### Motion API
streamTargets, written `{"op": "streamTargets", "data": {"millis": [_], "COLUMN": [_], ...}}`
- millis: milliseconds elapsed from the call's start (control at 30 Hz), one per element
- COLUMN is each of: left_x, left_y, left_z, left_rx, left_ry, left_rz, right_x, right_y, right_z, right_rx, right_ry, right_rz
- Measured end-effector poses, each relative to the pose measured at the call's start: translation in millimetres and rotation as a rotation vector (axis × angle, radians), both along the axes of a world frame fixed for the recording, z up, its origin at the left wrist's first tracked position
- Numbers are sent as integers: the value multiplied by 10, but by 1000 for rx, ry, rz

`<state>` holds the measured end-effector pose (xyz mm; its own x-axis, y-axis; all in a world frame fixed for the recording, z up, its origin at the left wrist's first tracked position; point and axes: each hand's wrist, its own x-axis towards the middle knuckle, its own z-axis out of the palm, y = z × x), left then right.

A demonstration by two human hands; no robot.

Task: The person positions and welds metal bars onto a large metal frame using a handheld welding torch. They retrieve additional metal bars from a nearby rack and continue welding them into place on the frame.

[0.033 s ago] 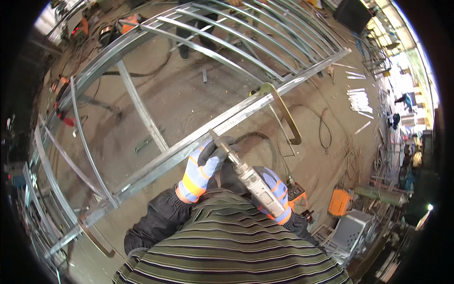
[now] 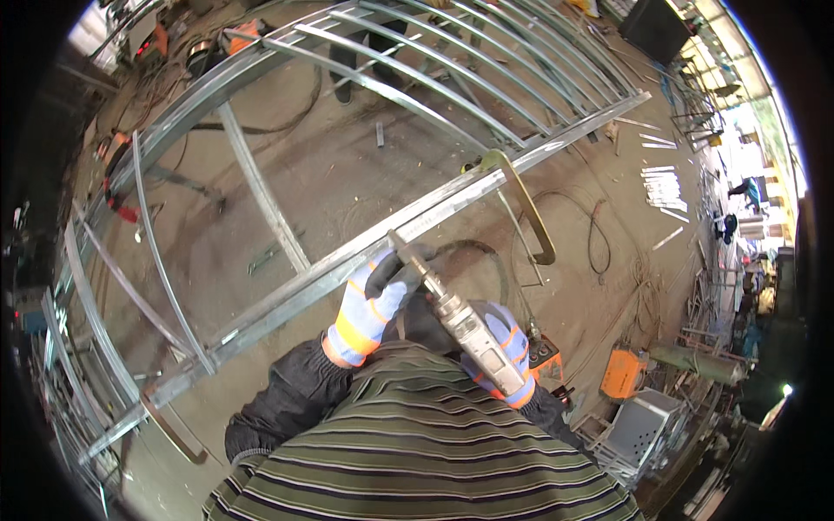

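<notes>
A long silver power tool, drill-like with a narrow nose (image 2: 478, 334), lies slantwise in front of my body. Its tip reaches the near rail of a galvanized steel frame (image 2: 426, 217), but I cannot tell whether they touch. My left hand (image 2: 365, 313), in a blue and orange glove with dark fingers, is closed around the tool's nose. My right hand (image 2: 506, 343), gloved alike, grips the body from its right side, with the fingers mostly hidden beneath. A brass-coloured clamp (image 2: 526, 213) sits on the rail to the right of the tip.
Curved steel bars (image 2: 417, 74) cross the frame's far right part. Another clamp (image 2: 174, 430) hangs at the lower left. Another person's legs (image 2: 343, 69) stand beyond the frame. Cables (image 2: 599, 243) trail over the floor at right, near an orange machine (image 2: 624, 372) and metal scraps (image 2: 663, 187).
The view has shifted slightly. Both my hands keep their hold on the power tool, whose tip stays by the rail. The other person's hand at the top edge has gone out of view.
</notes>
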<state>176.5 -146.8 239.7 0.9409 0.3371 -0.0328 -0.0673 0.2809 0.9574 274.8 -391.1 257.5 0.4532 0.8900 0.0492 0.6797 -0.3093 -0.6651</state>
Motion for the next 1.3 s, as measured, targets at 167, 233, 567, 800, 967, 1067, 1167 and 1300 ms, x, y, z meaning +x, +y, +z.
{"op": "streamTargets", "data": {"millis": [167, 233, 567, 800, 967, 1067, 1167, 1300], "left_x": [55, -4, -262, -396, -432, -431, -412, -389], "left_y": [-2, -6, 37, -8, -3, 1, 19, -6], "left_z": [322, 397, 331, 100, -51, -85, -75, 11], "left_rx": [10, 50, -12, -152, -36, -6, 76, -55], "left_ry": [-49, -35, -131, -96, 37, 112, 94, -33], "left_rz": [39, 87, 326, 397, 492, 491, 489, 501], "right_x": [136, 164, 380, 249, 226, 255, 302, 335], "right_y": [70, 133, 489, 603, 613, 598, 583, 582], "right_z": [-2, -43, 20, 167, 317, 357, 330, 291], "right_rx": [184, 215, 244, 267, 48, -28, 102, 190], "right_ry": [51, -48, -204, -276, 14, 43, 71, 104], "right_rz": [59, 55, 266, 345, 278, 274, 329, 330]}}
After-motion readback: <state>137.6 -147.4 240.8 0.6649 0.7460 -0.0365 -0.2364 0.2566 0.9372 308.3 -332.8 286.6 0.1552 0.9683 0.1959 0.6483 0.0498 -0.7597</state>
